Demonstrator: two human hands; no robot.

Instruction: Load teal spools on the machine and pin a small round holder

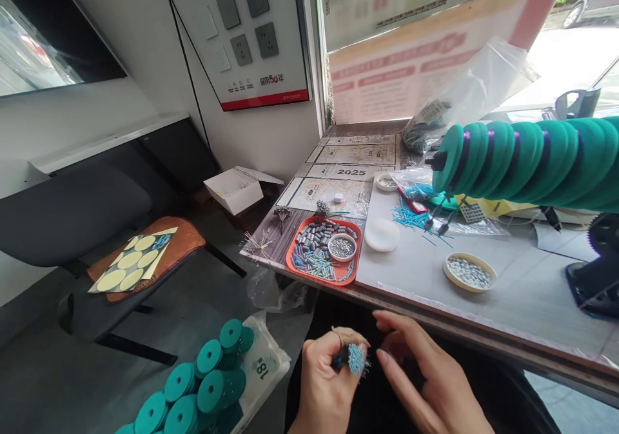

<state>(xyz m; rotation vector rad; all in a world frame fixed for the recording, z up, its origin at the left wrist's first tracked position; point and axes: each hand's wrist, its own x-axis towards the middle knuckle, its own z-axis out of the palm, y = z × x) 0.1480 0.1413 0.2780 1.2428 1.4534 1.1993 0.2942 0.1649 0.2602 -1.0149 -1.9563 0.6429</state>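
My left hand (327, 377) is closed around a bundle of thin blue pins (356, 359), with their tips packed toward the camera. Just to its right my right hand (425, 373) hovers, thumb and forefinger apart and apparently holding nothing; its other fingers are partly hidden. Both hands are above my lap, below the table edge. Nearest to them on the table lies an orange tray (289, 256) with grey metal cylinders (316, 233), blue pins (314, 265) and a small round dish (342, 247) of tiny metal pieces.
A green foam-disc roll (527, 163) juts over the table at right. A dish of silvery pieces (469, 271), a white round lid (382, 235) and loose blue sticks (411, 217) lie on the tabletop. Stacked green discs (181, 382) stand at lower left, near a chair (169, 247).
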